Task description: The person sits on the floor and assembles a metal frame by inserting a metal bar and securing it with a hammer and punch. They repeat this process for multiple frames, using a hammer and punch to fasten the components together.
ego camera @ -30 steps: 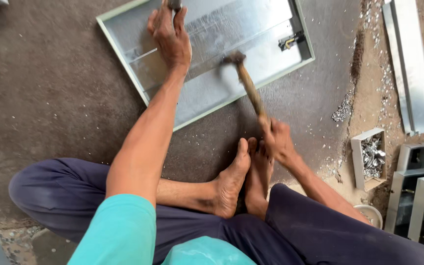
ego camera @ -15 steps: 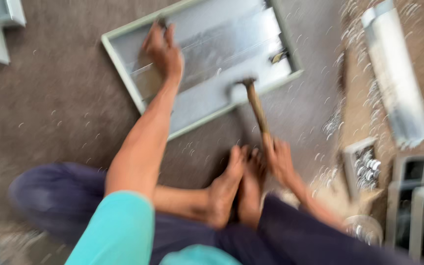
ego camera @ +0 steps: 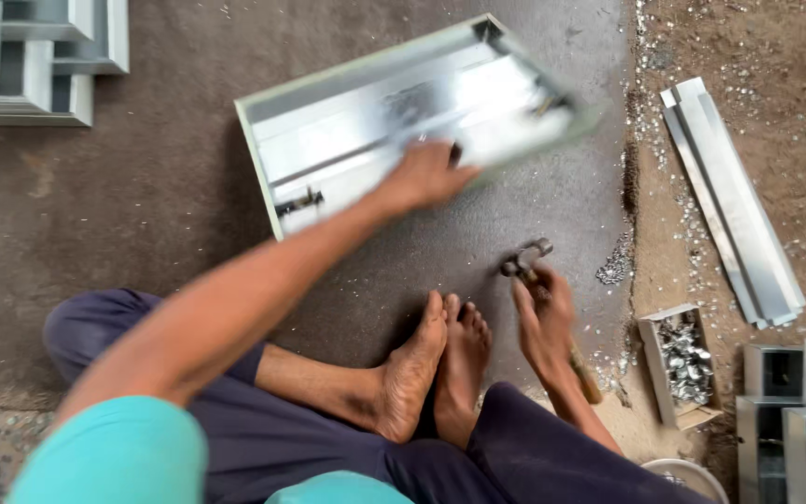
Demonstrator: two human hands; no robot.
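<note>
I sit cross-legged on a dark mat with bare feet in front of me. My left hand grips the near edge of a shallow sheet-metal tray, which is lifted and tilted and looks blurred. My right hand holds a hammer by its wooden handle, low by my feet, with the steel head just above the mat and apart from the tray.
A small metal box of shiny fasteners stands right of my right hand. Long folded metal strips lie on the dirt at right. Finished metal boxes sit at lower right, stacked trays at upper left. Metal scraps litter the mat's edge.
The hammer has come off the tray and dropped beside my feet. My left hand has shifted to the tray's near edge and swung it round, lifting it.
</note>
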